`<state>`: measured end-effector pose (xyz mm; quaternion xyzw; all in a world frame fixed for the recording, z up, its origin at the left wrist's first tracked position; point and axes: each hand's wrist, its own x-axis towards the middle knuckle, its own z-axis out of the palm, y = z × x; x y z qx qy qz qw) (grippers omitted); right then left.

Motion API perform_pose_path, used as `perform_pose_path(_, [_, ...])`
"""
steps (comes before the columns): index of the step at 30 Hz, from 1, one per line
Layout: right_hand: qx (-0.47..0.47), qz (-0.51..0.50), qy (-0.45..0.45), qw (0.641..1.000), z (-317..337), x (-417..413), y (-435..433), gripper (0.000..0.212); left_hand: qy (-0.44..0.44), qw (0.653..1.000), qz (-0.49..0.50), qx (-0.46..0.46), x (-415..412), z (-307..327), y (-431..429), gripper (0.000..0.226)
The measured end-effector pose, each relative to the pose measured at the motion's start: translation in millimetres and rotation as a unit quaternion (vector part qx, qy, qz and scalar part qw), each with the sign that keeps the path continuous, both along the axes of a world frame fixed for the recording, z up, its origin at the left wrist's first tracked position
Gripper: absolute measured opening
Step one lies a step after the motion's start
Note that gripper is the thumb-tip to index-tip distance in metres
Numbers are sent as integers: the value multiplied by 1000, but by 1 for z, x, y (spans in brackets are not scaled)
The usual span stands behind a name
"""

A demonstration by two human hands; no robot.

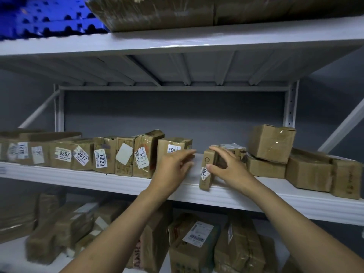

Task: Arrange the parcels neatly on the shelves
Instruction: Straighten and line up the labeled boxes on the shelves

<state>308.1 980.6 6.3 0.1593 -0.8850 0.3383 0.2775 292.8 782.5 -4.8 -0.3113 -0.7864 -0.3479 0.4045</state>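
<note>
Head view: white steel shelving stood against a grey wall. On the middle shelf (pixel 118 184), labelled parcels (pixel 102 156) stood upright in a row at left, and loose boxes (pixel 271 142) lay piled at right. My right hand (pixel 230 168) gripped a narrow parcel (pixel 206 170) at the front edge, fingers curled over its top. My left hand (pixel 173 168) was open with fingers straight, by the row's end parcel (pixel 173 144). I judged the step in hand to be closing the gap. The next move required sliding the narrow parcel left, upright, flush with the row.
</note>
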Motion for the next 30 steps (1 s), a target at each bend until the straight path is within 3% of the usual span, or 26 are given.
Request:
perform_pose_path(3, [47, -18, -11, 999, 3, -2, -4, 65, 119, 986, 109, -29, -13, 11, -15, 49])
perform_pose_path(8, [73, -23, -41, 996, 7, -11, -13, 83, 1, 958, 195, -211, -35, 27, -33, 85])
perform_pose_path(11, [43, -10, -61, 997, 6, -16, -16, 80, 20, 933, 234, -272, -38, 30, -39, 85])
perform_pose_path(15, [0, 19, -69, 997, 3, -21, -23, 75, 44, 931, 236, -275, -41, 37, -44, 75])
perform_pose_path(20, [-30, 44, -83, 995, 4, -24, -38, 67, 34, 933, 251, -254, -53, 41, -58, 94])
perform_pose_path(23, [-32, 39, -85, 995, 4, -28, -47, 65, 11, 935, 234, -268, -58, 42, -66, 92])
perform_pose_path(30, [8, -2, -71, 997, 4, -34, -62, 79, 81, 935, 200, -284, -58, 48, -63, 85])
